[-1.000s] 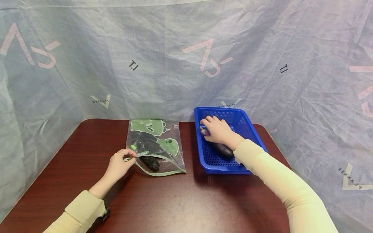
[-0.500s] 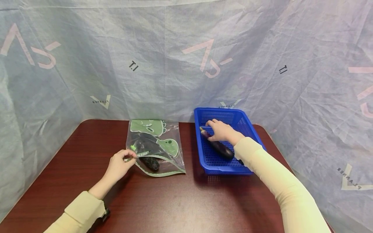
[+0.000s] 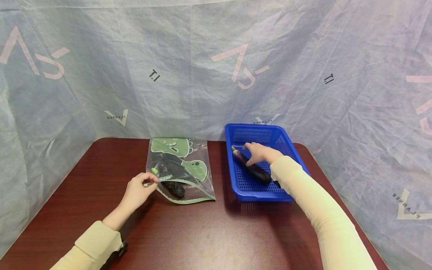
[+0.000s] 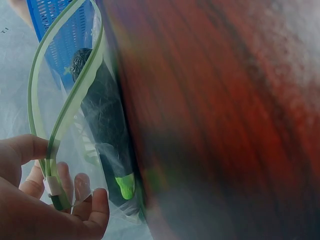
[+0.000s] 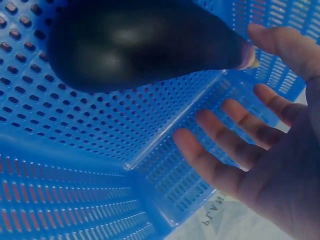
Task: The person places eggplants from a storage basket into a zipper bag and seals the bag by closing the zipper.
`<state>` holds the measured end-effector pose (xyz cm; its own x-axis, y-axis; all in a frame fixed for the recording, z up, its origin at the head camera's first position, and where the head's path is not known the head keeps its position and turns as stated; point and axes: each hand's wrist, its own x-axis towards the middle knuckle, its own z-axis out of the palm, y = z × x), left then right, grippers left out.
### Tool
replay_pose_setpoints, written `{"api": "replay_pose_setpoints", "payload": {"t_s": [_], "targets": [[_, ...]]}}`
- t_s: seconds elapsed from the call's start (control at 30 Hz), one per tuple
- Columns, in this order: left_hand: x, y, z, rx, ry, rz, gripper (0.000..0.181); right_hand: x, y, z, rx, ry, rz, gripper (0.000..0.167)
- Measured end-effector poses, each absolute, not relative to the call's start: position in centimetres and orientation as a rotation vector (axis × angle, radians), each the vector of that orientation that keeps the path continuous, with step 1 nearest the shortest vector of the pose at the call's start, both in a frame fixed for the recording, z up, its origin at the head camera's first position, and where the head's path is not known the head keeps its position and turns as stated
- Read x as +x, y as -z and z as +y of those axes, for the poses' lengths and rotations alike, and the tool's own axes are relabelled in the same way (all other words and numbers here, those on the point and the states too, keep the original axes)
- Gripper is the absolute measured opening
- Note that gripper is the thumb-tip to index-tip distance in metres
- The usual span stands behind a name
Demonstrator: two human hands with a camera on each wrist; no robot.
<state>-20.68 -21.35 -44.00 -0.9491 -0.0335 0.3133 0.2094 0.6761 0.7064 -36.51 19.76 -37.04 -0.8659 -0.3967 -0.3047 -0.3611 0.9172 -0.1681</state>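
In the head view, my left hand [image 3: 139, 190] pinches the mouth corner of a clear zip bag [image 3: 202, 150] with green cartoon prints. The bag's mouth gapes toward me. Inside it lies a long dark green vegetable [image 4: 105, 110] with a bright green tip; its bumpy end reaches the opening. To the right, an eggplant [image 3: 254, 172] lies diagonally in a blue plastic basket [image 3: 263, 197], stem end toward the far left. My right hand [image 3: 260, 153] hovers just right of the eggplant. In the right wrist view its fingers [image 5: 220, 165] are spread and hold nothing.
Both the bag and the basket rest on a dark red-brown wooden table [image 3: 202, 240]. A grey cloth curtain [image 3: 189, 75] with printed letters hangs behind and at both sides. The basket has raised, slotted walls.
My right hand has come away from the eggplant's stem end and shifted a little right and nearer to me. The eggplant lies in the basket. My left hand keeps its hold on the bag.
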Motion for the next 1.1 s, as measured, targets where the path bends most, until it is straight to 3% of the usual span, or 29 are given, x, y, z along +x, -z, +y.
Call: {"api": "replay_pose_setpoints", "payload": {"t_s": [0.43, 1.1], "targets": [[-20.7, 43.9, -21.4, -0.143, 1.159, -2.601, 0.008, -37.0, 38.2, 20.8, -0.255, 0.308, 2.534, 0.073], [-21.0, 44.5, -21.5, -0.144, 1.152, -2.589, 0.010, -37.0, 39.4, 20.5, -0.223, 0.355, 2.448, 0.075]]}}
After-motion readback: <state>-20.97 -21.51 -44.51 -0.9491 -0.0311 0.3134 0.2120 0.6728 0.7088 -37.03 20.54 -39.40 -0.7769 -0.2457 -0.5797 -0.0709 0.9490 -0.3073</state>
